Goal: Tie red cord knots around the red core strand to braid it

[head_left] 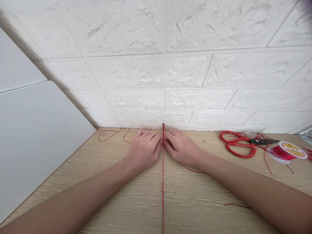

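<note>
A red cord point(162, 188) runs straight from the table's near side up to a small dark peg point(163, 124) at the foot of the wall. Just below the peg the cord is thicker, forming a short knotted section point(163, 131). My left hand point(146, 148) is closed at the left of this section, its fingertips pinching red cord. From the right, my right hand point(179, 146) pinches cord at the same spot. One loose strand point(113, 131) loops out beyond my left hand, and another strand point(192, 169) passes under my right wrist. The fingertips partly hide the knot.
Red-handled scissors point(241, 146) lie on the right, beside a spool of red thread point(284, 152) and loose red ends. A short cord piece point(236, 205) lies near my right forearm. White brick-patterned wall point(156, 71) stands behind; a white panel point(41, 130) stands at left.
</note>
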`<state>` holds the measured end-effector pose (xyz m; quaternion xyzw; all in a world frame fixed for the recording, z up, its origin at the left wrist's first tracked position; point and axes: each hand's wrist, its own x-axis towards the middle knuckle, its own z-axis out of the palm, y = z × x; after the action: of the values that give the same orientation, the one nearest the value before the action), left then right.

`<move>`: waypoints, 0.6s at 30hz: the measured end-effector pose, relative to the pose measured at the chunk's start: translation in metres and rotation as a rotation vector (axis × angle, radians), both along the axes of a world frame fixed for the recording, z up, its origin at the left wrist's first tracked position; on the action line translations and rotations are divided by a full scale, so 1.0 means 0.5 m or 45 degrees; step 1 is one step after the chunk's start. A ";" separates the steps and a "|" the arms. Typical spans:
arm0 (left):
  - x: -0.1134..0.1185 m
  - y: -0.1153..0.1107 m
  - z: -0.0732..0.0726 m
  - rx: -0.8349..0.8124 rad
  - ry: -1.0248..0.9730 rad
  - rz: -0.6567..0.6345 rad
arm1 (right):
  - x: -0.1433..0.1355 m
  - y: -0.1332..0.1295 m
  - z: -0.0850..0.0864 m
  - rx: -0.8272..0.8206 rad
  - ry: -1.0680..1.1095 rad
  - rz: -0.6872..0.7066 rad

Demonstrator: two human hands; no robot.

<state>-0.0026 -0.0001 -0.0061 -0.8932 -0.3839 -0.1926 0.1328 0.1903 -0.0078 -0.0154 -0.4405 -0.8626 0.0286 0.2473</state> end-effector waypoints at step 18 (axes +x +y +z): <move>0.011 0.007 0.006 -0.268 -0.002 0.063 | -0.005 0.002 0.006 -0.143 -0.063 -0.072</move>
<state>0.0027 0.0036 -0.0032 -0.8924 -0.4239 -0.1484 0.0425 0.1880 -0.0071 -0.0127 -0.4784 -0.8527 0.0588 0.2015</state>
